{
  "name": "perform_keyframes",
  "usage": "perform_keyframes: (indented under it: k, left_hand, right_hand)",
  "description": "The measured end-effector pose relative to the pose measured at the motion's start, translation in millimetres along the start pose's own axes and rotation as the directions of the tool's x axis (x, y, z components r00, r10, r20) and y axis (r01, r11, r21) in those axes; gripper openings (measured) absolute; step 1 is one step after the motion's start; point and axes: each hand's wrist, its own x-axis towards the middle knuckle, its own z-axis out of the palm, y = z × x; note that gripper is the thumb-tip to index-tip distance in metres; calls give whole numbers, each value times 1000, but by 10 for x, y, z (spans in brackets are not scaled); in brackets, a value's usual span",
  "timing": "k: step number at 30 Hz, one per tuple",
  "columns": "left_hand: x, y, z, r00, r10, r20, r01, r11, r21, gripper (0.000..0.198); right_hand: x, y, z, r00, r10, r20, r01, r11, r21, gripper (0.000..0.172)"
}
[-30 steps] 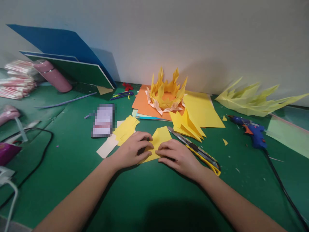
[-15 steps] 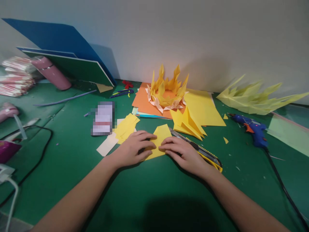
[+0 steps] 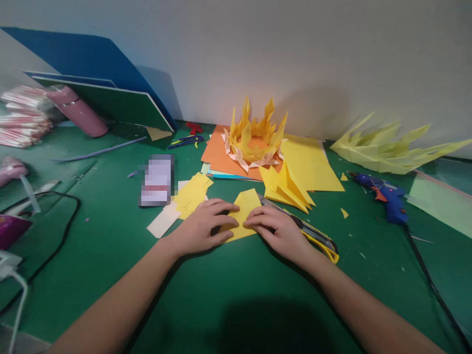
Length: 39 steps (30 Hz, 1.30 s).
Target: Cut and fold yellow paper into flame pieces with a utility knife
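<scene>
A folded piece of yellow paper (image 3: 246, 209) with a pointed top lies flat on the green table between my hands. My left hand (image 3: 204, 223) rests on its left side with the fingers stretched out and apart. At the right side, the fingers of my right hand (image 3: 278, 228) are bent close together, their tips on the paper near its middle. My palms hide part of the sheet. A yellow utility knife (image 3: 319, 238) lies beside and partly behind my right hand. Folded yellow paper pieces (image 3: 283, 189) sit just beyond, and yellow paper strips (image 3: 191, 194) lie by my left hand.
A yellow paper crown (image 3: 254, 140) stands on orange sheets (image 3: 214, 150) at the back. To the right are a blue glue gun (image 3: 394, 201) with its cord and a pale yellow paper crown (image 3: 391, 152). A phone (image 3: 158, 179), pink bottle (image 3: 79, 110) and black cable (image 3: 75, 211) are leftward.
My right hand's fingers have drawn slightly closer together on the paper. My left hand is nearly unmoved, and the paper stays in place.
</scene>
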Motion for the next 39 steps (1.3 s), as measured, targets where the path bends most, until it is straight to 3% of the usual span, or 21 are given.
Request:
perform_keyframes:
  k: [12, 24, 33, 39]
  left_hand:
    - [-12, -11, 17, 1000, 10, -3, -10, 1000, 24, 17]
    - [-18, -29, 13, 1000, 28, -6, -28, 999, 21, 19]
    - [-31, -74, -102, 989, 150, 11, -150, 988, 28, 20]
    - [-40, -87, -195, 987, 149, 58, -146, 987, -62, 16]
  right_hand:
    - [12, -4, 14, 998, 68, -9, -68, 997, 24, 19]
    - [-7, 2, 30, 997, -63, 50, 68, 991, -112, 22]
    - [0, -25, 17, 997, -45, 70, 52, 994, -101, 19]
    - [6, -32, 17, 996, -24, 81, 31, 996, -85, 20]
